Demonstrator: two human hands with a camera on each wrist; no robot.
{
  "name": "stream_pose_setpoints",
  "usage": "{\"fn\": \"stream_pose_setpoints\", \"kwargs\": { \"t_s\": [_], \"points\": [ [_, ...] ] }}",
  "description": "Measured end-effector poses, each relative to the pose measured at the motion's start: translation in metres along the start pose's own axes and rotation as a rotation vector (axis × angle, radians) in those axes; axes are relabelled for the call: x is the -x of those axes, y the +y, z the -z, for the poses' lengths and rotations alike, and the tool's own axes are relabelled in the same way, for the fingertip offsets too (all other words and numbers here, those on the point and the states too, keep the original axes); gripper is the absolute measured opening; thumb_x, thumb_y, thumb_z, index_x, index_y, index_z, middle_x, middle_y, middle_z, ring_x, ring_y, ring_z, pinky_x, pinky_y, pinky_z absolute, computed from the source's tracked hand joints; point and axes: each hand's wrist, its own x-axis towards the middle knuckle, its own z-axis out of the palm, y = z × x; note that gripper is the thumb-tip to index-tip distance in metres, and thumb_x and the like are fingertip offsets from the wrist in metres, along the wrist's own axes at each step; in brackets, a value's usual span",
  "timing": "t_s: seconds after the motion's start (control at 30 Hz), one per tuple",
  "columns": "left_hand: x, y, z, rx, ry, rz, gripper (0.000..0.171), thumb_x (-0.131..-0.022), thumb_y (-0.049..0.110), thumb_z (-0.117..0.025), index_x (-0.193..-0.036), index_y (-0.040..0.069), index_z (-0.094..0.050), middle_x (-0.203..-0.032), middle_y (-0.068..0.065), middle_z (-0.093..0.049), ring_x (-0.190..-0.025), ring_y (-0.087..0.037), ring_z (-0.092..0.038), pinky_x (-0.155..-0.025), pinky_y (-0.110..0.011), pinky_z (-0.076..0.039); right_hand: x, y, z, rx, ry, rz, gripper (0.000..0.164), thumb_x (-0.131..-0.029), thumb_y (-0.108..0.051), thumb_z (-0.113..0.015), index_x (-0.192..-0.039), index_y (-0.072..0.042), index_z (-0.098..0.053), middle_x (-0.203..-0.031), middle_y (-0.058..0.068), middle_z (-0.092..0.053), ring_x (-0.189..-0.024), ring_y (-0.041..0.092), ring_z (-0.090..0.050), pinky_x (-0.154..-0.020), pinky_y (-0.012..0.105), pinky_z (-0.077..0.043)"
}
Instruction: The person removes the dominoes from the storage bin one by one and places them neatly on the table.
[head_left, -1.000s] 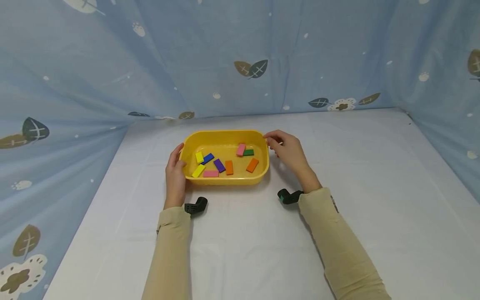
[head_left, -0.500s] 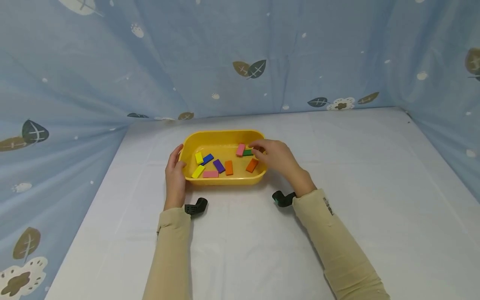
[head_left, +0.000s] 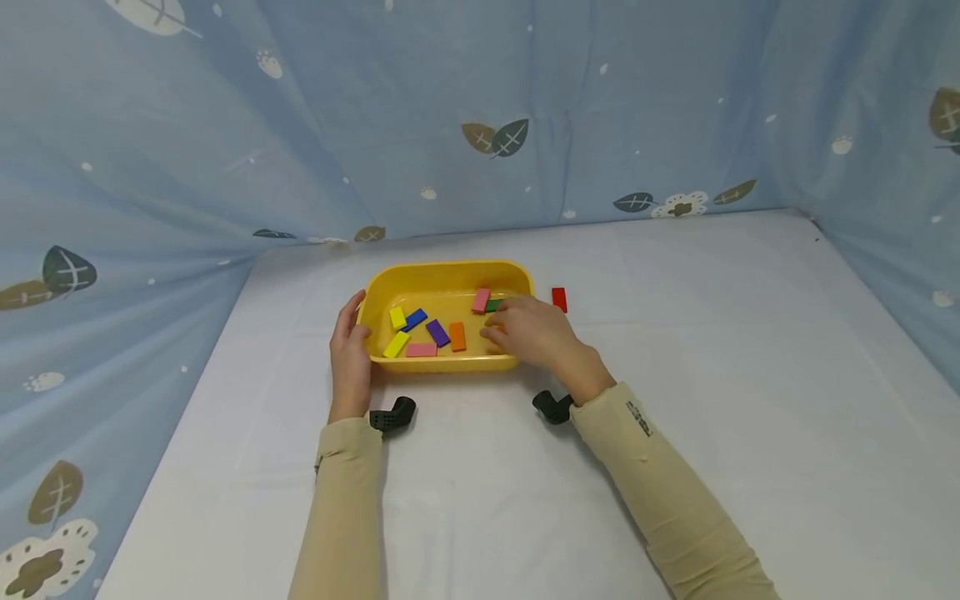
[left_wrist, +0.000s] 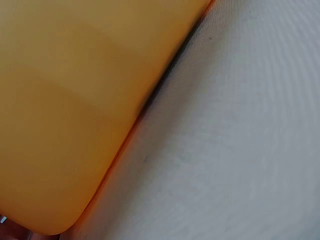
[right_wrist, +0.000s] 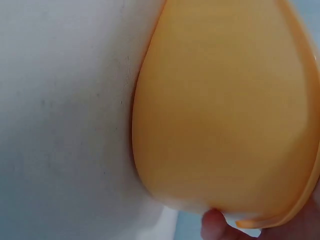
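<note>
- Head view: left hand [head_left: 350,358] grips yellow tray [head_left: 442,364] (left end)
- Right hand [head_left: 536,333] over tray's right end; its grip is not discernible
- Tray stands on white cloth [head_left: 487,483]; red block [head_left: 559,300] lies right of it

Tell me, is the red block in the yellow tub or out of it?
Out. The red block lies on the white cloth, to the right of the yellow tub.
</note>
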Motion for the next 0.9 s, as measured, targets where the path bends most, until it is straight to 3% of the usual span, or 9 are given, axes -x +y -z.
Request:
{"fn": "stream_pose_setpoints", "kwargs": {
  "t_s": [0.2, 0.43, 0.67, 0.9],
  "points": [
    [-0.0004, 0.0006, 0.0003, -0.014, -0.005, -0.001, 0.051, -0.088, 0.011, -0.029, -0.13, 0.038, -0.041, -0.136, 0.013, -0.034, -0.12, -0.01, -0.036, -0.1, -0.029, -0.031, 0.0009, -0.0003, 0.003, 0.026, -0.082, 0.006, 0.041, -0.088, -0.049, -0.043, -0.087, -0.019, -0.07, -0.09, -0.003, -0.06, -0.091, 0.017, -0.042, -0.072, 0.029, -0.042],
    [-0.0013, 0.0009, 0.0002, -0.01, -0.013, -0.016, 0.051, -0.088, 0.011, -0.029, -0.13, 0.037, -0.041, -0.136, 0.011, -0.035, -0.119, -0.012, -0.037, -0.1, -0.03, -0.031, 0.0005, 0.0003, 0.0051, 0.028, -0.097, -0.008, 0.038, -0.089, -0.047, -0.043, -0.077, -0.019, -0.066, -0.072, -0.003, -0.054, -0.085, 0.017, -0.042, -0.065, 0.029, -0.04],
    [-0.0019, -0.0009, 0.0009, -0.014, -0.002, 0.0, 0.051, -0.088, 0.011, -0.028, -0.13, 0.037, -0.041, -0.136, 0.012, -0.034, -0.121, -0.011, -0.036, -0.101, -0.03, -0.031, -0.0001, -0.0012, 0.0048, 0.036, -0.101, -0.024, 0.041, -0.091, -0.044, -0.039, -0.073, -0.017, -0.064, -0.07, -0.002, -0.053, -0.083, 0.017, -0.045, -0.067, 0.03, -0.041],
    [-0.0036, -0.0046, 0.0003, -0.02, 0.014, -0.006, 0.052, -0.087, 0.011, -0.03, -0.129, 0.038, -0.042, -0.135, 0.012, -0.035, -0.119, -0.011, -0.036, -0.1, -0.03, -0.031, -0.0007, 0.0, 0.0034, 0.029, -0.117, -0.02, 0.048, -0.09, -0.046, -0.04, -0.053, -0.017, -0.053, -0.052, -0.003, -0.039, -0.058, 0.016, -0.045, -0.05, 0.027, -0.033]
  ]
}}
